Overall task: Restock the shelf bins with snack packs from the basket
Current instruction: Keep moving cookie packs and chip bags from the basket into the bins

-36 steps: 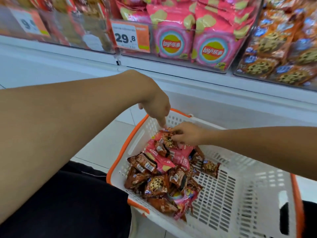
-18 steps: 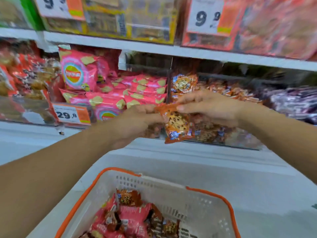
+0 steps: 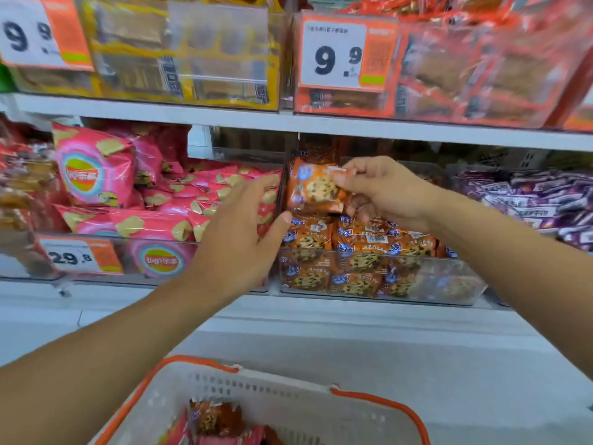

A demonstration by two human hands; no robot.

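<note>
Your right hand [image 3: 382, 191] pinches one orange cookie pack [image 3: 316, 187] by its top right edge, thumb and fingertips on the seal. That leaves the pack's body hanging free so you can lower it in flat. The pack sits above the cookie bin [image 3: 449, 281], at the bin's left rear corner, close against the divider [image 3: 282, 187] that splits it from the pink chip bags [image 3: 96, 168]. It is not released yet.

Your left hand [image 3: 244, 232] is relaxed, fingers spread, holding nothing. It hovers at the front of the divider, thumb just beside the stacked cookie packs [image 3: 359, 252]. Cannot tell whether it touches the divider. My read: it's there to guide the pack, or keep the chip bags from spilling across.

The bin already carries a full front row against its clear front wall, so the free room looks to be on top and at the rear. Drop it there, face up like the others.

The basket [image 3: 288, 383] is below, near the frame's bottom edge, with more packs inside. Plenty left to shelve.
</note>
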